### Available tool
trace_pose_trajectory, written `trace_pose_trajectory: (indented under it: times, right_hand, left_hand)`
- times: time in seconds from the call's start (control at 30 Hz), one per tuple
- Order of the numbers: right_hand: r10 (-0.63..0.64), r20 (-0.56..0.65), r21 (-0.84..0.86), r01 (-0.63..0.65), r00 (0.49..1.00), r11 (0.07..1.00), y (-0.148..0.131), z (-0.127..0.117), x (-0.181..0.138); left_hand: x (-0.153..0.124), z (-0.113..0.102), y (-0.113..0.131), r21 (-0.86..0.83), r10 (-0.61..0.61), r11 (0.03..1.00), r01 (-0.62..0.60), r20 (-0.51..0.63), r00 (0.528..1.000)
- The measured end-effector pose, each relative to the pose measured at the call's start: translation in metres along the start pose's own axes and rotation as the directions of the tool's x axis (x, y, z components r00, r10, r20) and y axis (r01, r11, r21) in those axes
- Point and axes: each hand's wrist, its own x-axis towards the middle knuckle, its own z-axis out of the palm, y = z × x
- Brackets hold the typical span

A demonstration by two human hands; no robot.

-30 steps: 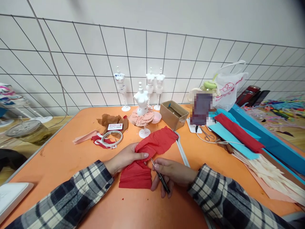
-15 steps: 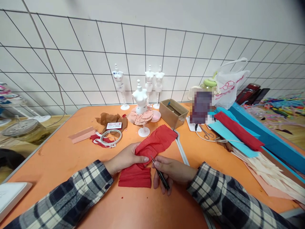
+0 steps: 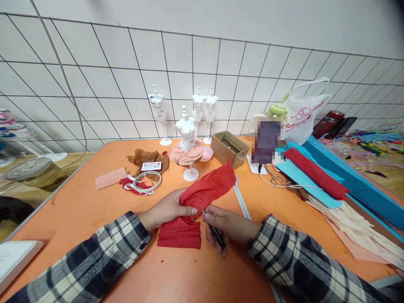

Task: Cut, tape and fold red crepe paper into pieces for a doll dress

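My left hand (image 3: 172,209) pinches a crinkled strip of red crepe paper (image 3: 210,187) between thumb and fingers. The strip's upper end slants away to the right, and its folded lower part lies on the orange table. Close beside it, my right hand (image 3: 225,225) is closed round slim black tweezers (image 3: 216,235) with a silver point. That point reaches the red paper by my left thumb; whether it grips the paper, I cannot tell. Beyond my hands stands a small white dress form (image 3: 186,128) with a ruffled pink paper skirt (image 3: 185,155).
A roll of white tape (image 3: 147,182), a small white box (image 3: 151,166) and brown crepe paper (image 3: 140,156) lie left of the form. Right of it sit a cardboard box (image 3: 230,147), scissors (image 3: 275,178) and coloured paper strips (image 3: 315,172). More dress forms (image 3: 158,109) stand by the wall.
The far end of the red crepe paper has lifted and bent upward. A pale pink strip at the left has shifted slightly right. My hands have barely moved.
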Motion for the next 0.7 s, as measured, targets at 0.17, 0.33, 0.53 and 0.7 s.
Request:
trace_pose_trajectory:
  times: [0.17, 0.33, 0.53, 0.7]
  right_hand:
    - [0.016, -0.012, -0.009, -0.016, 1.000, 1.000, -0.0011, 0.0013, 0.0005]
    - [0.004, -0.024, -0.004, -0.005, 1.000, 1.000, -0.0002, 0.0019, -0.0006]
    - [-0.004, -0.019, 0.019, 0.005, 1.000, 1.000, 0.0019, 0.0035, 0.0017]
    - [-0.018, -0.033, 0.032, 0.019, 0.999, 0.999, 0.0036, 0.0038, 0.0042]
  left_hand:
    - [-0.0009, 0.0021, 0.0024, -0.057, -0.023, 0.998, 0.024, 0.015, 1.000]
    - [0.0003, 0.0032, 0.0035, -0.099, -0.115, 0.989, 0.110, -0.043, 0.992]
    - [0.0032, 0.0012, 0.0016, 0.085, -0.148, 0.982, 0.166, -0.191, 0.970]
    - [0.0038, 0.0014, 0.0005, 0.095, -0.151, 0.980, 0.176, -0.226, 0.962]
